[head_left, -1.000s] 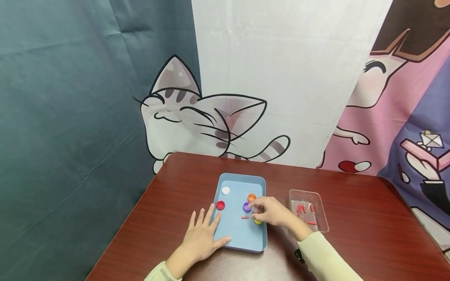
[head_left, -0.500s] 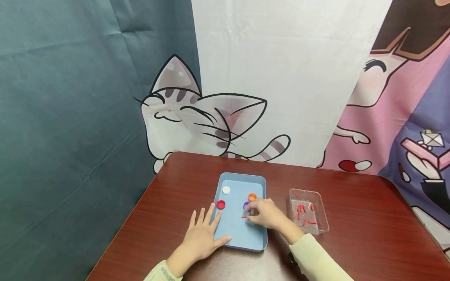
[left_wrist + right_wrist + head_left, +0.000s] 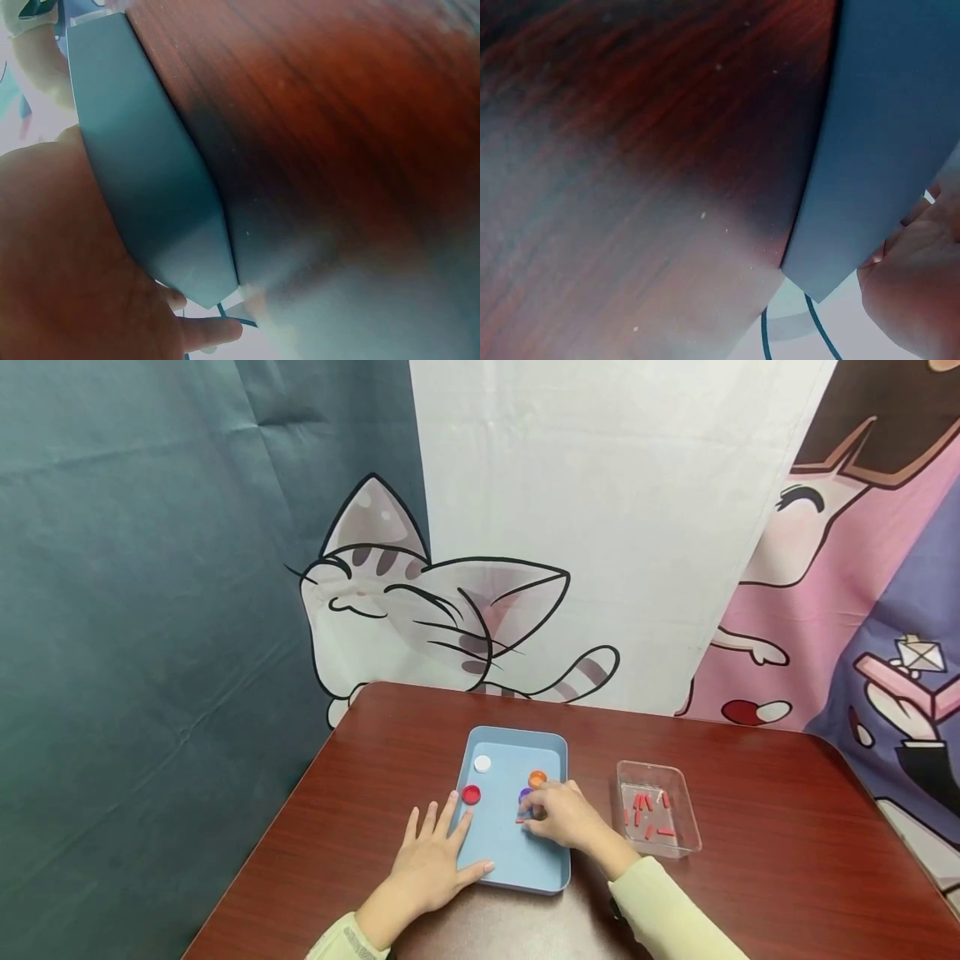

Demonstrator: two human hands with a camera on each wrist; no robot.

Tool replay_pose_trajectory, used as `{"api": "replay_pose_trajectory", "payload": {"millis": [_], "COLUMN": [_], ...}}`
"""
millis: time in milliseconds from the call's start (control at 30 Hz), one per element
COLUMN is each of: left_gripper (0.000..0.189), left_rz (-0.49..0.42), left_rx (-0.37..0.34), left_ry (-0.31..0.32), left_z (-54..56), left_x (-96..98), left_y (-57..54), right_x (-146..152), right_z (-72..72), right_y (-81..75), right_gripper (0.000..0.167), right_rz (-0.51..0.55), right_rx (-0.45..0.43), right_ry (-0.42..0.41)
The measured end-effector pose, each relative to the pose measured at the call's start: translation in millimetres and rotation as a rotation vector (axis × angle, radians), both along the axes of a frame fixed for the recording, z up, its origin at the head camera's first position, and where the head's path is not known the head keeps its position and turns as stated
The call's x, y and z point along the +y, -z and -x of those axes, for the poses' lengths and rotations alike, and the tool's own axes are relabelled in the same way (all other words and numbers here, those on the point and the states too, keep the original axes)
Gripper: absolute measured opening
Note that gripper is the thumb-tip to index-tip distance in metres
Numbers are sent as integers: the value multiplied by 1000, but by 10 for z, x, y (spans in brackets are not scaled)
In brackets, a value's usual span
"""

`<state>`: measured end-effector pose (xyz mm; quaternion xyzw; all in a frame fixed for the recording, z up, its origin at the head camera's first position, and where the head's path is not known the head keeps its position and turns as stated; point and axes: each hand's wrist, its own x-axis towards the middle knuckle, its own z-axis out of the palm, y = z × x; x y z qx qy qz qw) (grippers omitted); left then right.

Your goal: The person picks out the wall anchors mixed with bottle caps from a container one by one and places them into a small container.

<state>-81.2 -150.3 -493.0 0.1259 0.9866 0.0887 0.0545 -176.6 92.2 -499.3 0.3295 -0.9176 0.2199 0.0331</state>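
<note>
A light blue tray [image 3: 501, 864] lies on the table. My left hand [image 3: 429, 864] is spread with straight fingers over its left edge. In the left wrist view, that hand [image 3: 82, 255] lies against the tray wall. My right hand [image 3: 566, 817] reaches in from the right with bent fingers, thumb and fingertips right at a small red stick [image 3: 519, 821]. I cannot tell if it is pinched. A purple bottle cap [image 3: 525, 795] is partly covered by these fingers, just below an orange cap [image 3: 537, 778]. A red cap [image 3: 471, 794] and a white cap [image 3: 482, 764] sit on the left side.
A clear plastic box [image 3: 686, 810] holding several red sticks [image 3: 648, 832] stands right of the tray. The brown wooden table [image 3: 337, 827] extends back to a printed curtain [image 3: 637, 543].
My right hand has shifted a little left and down onto the red stick. It now hides the yellow cap that showed a second ago. The left hand has stayed put.
</note>
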Motion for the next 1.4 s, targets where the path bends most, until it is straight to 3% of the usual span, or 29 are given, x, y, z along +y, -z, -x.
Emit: {"api": "replay_pose_trajectory", "payload": {"millis": [267, 800, 1067, 1400], "left_gripper": [88, 87, 87, 88], "left_rz": [-7, 0, -16, -2], "left_rx": [-1, 8, 13, 2], "left_ry": [2, 3, 5, -6], "left_z": [-10, -15, -23, -2], "left_x": [5, 18, 21, -1], "left_y": [5, -7, -29, 12], "right_x": [-34, -56, 14, 189], "right_z": [13, -11, -5, 3], "right_y": [90, 91, 27, -123], "right_gripper": [13, 23, 14, 20], "right_rz": [-58, -32, 114, 251], "right_rx": [41, 96, 70, 34], "right_ry": [30, 23, -1, -20]}}
